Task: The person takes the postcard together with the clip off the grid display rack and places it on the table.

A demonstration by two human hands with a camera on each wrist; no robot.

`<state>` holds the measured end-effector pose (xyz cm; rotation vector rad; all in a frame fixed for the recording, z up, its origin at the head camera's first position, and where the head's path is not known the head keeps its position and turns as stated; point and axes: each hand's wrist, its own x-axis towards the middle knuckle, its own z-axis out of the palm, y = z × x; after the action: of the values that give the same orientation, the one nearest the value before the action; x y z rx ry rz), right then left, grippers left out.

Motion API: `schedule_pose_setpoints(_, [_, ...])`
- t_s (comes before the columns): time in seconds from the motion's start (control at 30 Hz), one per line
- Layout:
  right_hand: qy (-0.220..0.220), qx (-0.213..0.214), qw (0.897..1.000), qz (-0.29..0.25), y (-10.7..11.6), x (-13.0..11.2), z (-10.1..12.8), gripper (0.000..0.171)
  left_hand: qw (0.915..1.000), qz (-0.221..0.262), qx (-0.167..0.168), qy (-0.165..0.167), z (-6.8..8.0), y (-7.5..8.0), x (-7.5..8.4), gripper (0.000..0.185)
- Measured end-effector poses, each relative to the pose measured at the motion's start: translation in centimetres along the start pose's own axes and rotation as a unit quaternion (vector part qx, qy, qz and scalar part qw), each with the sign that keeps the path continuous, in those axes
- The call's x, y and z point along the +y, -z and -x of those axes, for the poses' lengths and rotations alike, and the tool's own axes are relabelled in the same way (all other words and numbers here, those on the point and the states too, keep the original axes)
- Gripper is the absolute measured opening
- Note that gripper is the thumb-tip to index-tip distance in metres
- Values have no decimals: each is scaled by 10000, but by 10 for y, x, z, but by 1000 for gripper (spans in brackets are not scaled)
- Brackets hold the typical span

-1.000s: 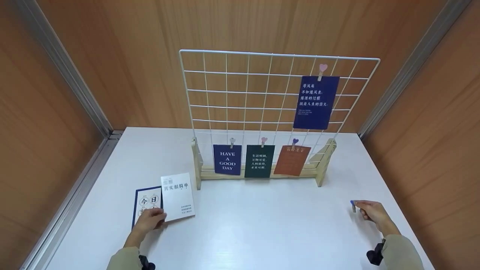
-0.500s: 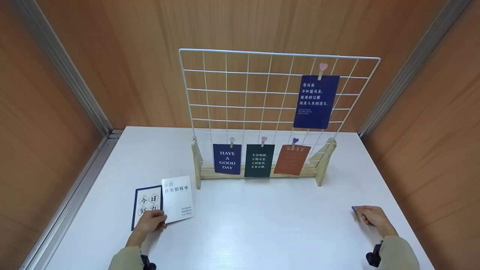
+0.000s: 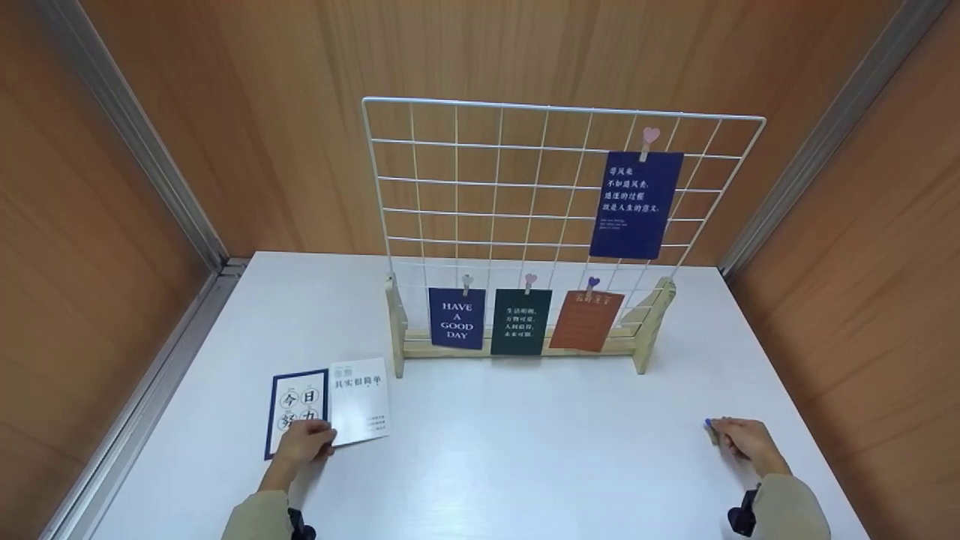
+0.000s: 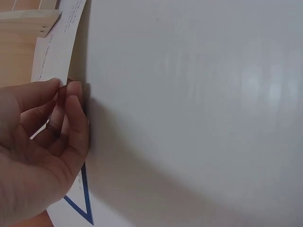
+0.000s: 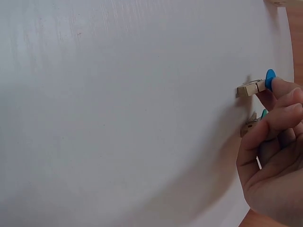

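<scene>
My left hand (image 3: 304, 442) pinches the lower left corner of a white card (image 3: 361, 401) with black print, its thumb on top in the left wrist view. Beside that card lies a white card with a dark blue border (image 3: 283, 386), its lower part hidden by the hand. On the right, my right hand (image 3: 750, 442) pinches a small wooden clothespin (image 5: 251, 88) by its blue top, the jaw end pointing down close over the table. A second wooden clothespin (image 5: 248, 126) with a green top sits beside it, partly hidden by the curled fingers.
A white wire grid (image 3: 566, 109) stands on wooden feet (image 3: 395, 330) at the back of the white table (image 3: 525, 450). Heart-topped clothespins hold a large blue card (image 3: 637, 204), a small blue card (image 3: 457, 319), a green card (image 3: 521, 322) and an orange card (image 3: 586, 321). Wood-grain walls enclose the table.
My right hand has come down and toward me with the blue-topped clothespin. The white card in my left hand has tipped lower; the left hand stays almost in place.
</scene>
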<state>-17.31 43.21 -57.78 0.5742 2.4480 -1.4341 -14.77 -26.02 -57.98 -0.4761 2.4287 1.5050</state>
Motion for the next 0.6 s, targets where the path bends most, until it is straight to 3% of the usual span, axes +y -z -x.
schedule_pose_setpoints(0.6, [95, 209, 9995, -216, -4, 1, -1, 33, 9970, -613, 424, -196, 0, -1, 1, 16])
